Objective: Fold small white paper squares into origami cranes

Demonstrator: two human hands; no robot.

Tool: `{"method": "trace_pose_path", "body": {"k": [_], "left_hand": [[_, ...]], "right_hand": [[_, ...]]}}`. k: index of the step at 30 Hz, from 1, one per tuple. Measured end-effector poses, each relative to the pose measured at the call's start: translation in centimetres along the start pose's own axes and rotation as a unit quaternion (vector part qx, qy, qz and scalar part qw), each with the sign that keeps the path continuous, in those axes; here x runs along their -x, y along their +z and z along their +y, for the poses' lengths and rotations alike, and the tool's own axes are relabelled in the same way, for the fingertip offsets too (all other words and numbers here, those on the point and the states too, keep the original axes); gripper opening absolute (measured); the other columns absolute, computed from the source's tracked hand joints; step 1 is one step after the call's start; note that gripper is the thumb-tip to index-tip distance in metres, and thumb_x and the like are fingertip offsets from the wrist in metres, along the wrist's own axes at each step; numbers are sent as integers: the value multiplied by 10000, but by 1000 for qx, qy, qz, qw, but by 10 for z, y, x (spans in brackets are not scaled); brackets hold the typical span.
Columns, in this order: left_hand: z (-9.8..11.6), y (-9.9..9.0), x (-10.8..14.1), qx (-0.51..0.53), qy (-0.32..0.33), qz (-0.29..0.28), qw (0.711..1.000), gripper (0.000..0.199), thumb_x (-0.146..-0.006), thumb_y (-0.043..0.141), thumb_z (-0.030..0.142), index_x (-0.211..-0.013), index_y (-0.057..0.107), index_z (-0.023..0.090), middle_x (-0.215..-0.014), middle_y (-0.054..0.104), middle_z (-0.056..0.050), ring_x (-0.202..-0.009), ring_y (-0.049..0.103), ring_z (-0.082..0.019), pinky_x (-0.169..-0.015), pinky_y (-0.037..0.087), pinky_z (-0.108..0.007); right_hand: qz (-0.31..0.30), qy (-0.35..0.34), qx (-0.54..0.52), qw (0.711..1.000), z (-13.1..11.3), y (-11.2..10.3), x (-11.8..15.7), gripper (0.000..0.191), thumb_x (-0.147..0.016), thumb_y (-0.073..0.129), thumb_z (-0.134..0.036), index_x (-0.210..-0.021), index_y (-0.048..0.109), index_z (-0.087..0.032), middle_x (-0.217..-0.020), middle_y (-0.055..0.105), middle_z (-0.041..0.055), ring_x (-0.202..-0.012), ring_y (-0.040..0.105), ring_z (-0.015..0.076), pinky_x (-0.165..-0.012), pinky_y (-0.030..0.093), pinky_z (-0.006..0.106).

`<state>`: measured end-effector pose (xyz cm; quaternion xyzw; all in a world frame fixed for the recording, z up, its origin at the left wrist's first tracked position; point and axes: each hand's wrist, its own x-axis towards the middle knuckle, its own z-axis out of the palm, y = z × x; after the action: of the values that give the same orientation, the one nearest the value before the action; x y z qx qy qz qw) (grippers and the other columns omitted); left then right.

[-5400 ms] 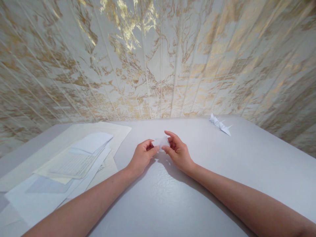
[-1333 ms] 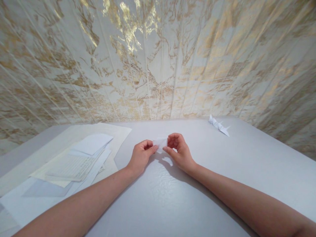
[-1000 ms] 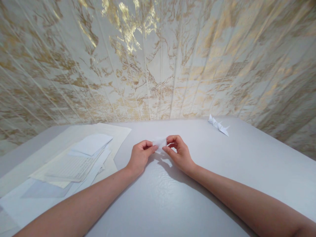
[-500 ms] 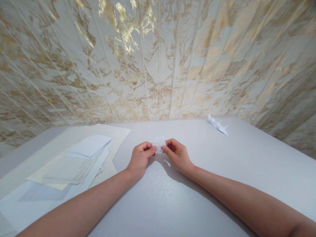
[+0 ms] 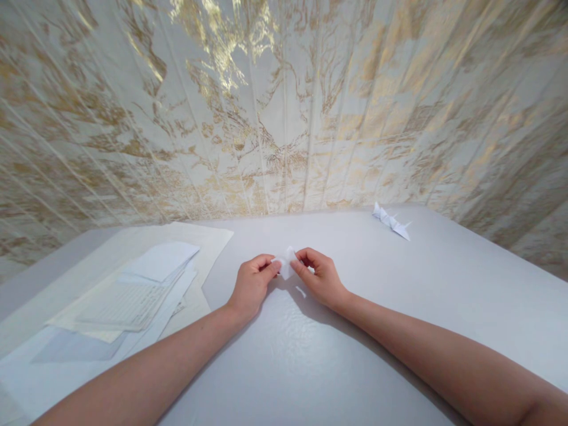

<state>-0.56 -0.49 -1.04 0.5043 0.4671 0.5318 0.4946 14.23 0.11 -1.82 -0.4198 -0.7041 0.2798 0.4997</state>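
Pinching a small white paper point(image 5: 286, 270) from both sides, the left hand point(image 5: 252, 283) and right hand point(image 5: 321, 278) each hold it in a narrow grip above the bench point(image 5: 284, 373); loose sheets point(image 5: 160, 262) lie left, pointed paper shapes point(image 5: 391, 222) far right.

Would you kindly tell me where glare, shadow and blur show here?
Head view: bright gold glare high on the wall, left of centre; head view: a soft shadow on the table beneath the right hand; head view: marks on the papers too blurred to read.
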Motion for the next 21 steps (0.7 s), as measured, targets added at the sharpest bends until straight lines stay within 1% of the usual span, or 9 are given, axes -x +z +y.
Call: {"method": "trace_pose_path", "body": {"k": [5,9,13,18,21], "left_hand": [[-1,0,0,-13,9,8,1000,152,-636,635,269,-573,623,131,-524,552,27,-549,458,-102,-558,340,-224],[-2,0,-1,-15,12,10,1000,134,-638,637,258,-584,631,136,-524,554,32,-542,460,-99,-549,341,-221],[-2,1,-1,-12,15,7,1000,86,-607,657,219,-627,649,136,-531,567,38,-541,467,-94,-548,348,-214],[-1,2,0,-9,-4,11,1000,112,-548,689,181,-642,645,138,-520,569,49,-510,449,-78,-511,330,-202],[0,3,1,-12,-10,10,1000,120,-538,694,177,-636,641,133,-523,579,43,-504,452,-76,-503,329,-201]], "right_hand": [[3,1,-9,1000,0,2,1,199,-794,500,-326,-702,553,-159,-637,555,14,-592,494,122,-583,420,242],[12,4,-2,1000,0,2,1,192,-789,501,-321,-691,548,-163,-632,557,10,-585,492,119,-570,415,236],[15,15,6,1000,0,3,0,186,-779,503,-315,-674,540,-166,-611,541,1,-560,475,111,-540,396,226],[13,15,14,1000,0,2,-1,167,-766,500,-295,-663,535,-168,-604,534,-3,-550,465,106,-539,387,225],[12,20,10,1000,0,2,-1,159,-755,505,-294,-664,537,-168,-599,531,-5,-549,461,107,-536,383,226]]}}
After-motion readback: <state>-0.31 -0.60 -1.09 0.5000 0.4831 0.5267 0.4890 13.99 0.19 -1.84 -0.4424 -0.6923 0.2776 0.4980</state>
